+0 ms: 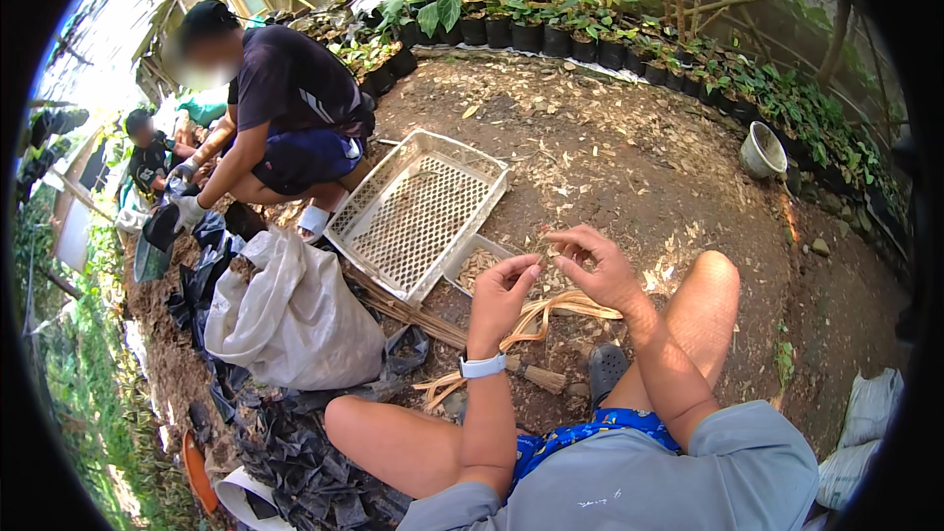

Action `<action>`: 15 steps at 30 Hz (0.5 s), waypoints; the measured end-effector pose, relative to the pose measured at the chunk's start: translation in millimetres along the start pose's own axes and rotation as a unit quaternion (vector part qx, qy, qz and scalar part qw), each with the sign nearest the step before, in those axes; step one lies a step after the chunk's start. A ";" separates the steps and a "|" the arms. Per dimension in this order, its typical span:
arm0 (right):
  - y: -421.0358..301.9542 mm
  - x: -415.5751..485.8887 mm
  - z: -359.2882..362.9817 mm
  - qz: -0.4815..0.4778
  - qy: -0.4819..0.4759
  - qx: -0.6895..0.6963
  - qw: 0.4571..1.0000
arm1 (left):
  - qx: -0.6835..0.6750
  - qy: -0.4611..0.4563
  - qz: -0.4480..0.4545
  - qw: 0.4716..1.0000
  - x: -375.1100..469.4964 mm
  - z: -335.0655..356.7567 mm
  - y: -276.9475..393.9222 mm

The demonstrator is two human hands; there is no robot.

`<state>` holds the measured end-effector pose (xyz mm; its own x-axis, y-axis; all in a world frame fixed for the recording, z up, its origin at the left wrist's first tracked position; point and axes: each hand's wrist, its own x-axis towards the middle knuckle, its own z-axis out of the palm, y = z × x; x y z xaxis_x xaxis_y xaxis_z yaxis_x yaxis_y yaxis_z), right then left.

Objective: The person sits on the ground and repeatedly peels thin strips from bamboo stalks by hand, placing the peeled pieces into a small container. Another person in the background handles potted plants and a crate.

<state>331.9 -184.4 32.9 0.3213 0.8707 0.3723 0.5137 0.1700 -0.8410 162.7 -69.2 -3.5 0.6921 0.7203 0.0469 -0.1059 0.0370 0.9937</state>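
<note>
My left hand (507,293), with a pale-banded watch on its wrist, has thumb and fingertips pinched together in front of me. My right hand (592,265) is close beside it, fingers bent around a small thin item (546,258) between the two hands; it is too small to name. Just behind my left hand lies a small white tray (451,273) holding short tan pieces (478,266). Below my hands, flat tan strips (568,302) of fibre lie on the soil, across a bundle of thin brown sticks (420,317).
An empty white plastic crate (417,287) sits beyond the tray. A white woven sack (295,317) and black plastic sheets (310,450) are at left. A gloved person (295,81) crouches behind them, another farther back. Potted seedlings (527,37) line the back; a white bucket (764,151) lies right.
</note>
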 end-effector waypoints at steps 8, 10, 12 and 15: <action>18.0 0.9 7.3 0.112 0.007 0.067 0.991 | 0.017 0.001 0.015 1.000 0.4 4.7 -2.2; 18.3 3.3 6.0 0.161 0.054 0.164 0.972 | -0.032 0.031 0.025 0.999 4.6 4.7 -4.8; 16.8 2.6 5.9 0.146 0.077 0.243 0.956 | -0.016 0.035 0.060 0.997 6.3 4.9 -7.8; 17.4 2.5 7.7 0.166 0.072 0.285 0.941 | -0.061 0.044 0.080 0.994 7.3 10.3 -11.6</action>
<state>335.5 -175.7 16.2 0.5146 0.8548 0.0666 -0.1311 0.1552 -0.9791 176.3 -71.6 -13.6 0.5947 0.7814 0.1891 -0.2991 -0.0034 0.9542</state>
